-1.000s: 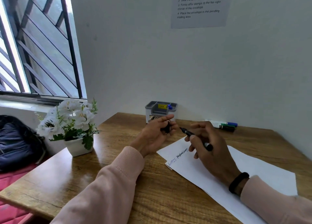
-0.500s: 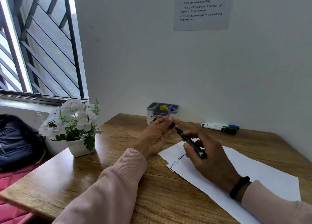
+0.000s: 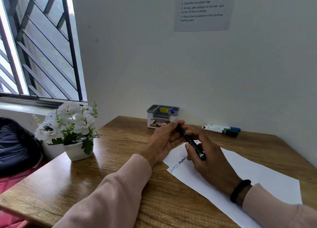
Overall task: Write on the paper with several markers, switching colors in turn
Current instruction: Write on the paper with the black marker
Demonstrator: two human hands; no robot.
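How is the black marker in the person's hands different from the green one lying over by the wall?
The black marker is all dark and held off the desk, slanted, the right hand around its barrel and the left hand at its far end. The green marker has a white barrel with a green cap and lies flat on the desk beside a blue-capped one, with no hand on it. Both are slim, stick-shaped markers.

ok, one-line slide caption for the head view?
Both hands, left hand and right hand, cap the black marker above the paper.
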